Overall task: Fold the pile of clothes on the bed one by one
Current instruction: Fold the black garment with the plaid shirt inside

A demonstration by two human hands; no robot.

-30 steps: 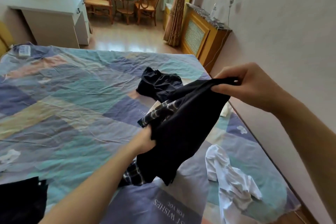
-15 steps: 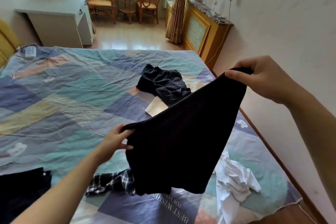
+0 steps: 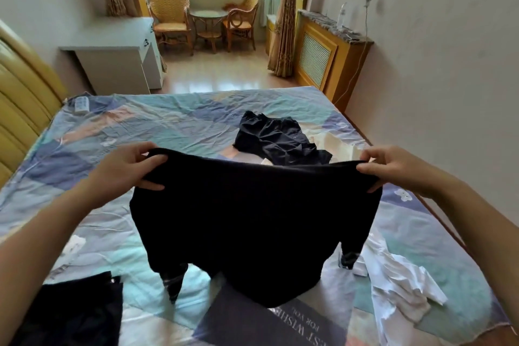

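A: Change? Black garment [image 3: 252, 222], bunched a second ago, now spread wide. Left hand [image 3: 127, 168] pinches the top edge at 9 o'clock, right hand [image 3: 393, 167] at 3 o'clock. It hangs above the bed [image 3: 168, 126].

B: Likely ready to lay flat, then fold. Surroundings?

A: Patchwork sheet; dark clothes [image 3: 278, 139] at 12, white garment [image 3: 398, 281] at 4. Wicker chairs [image 3: 170, 18] by the window.

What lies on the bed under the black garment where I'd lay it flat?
The black garment hides most of that patch. The white garment crowds its right side; the dark folded piece lies left.
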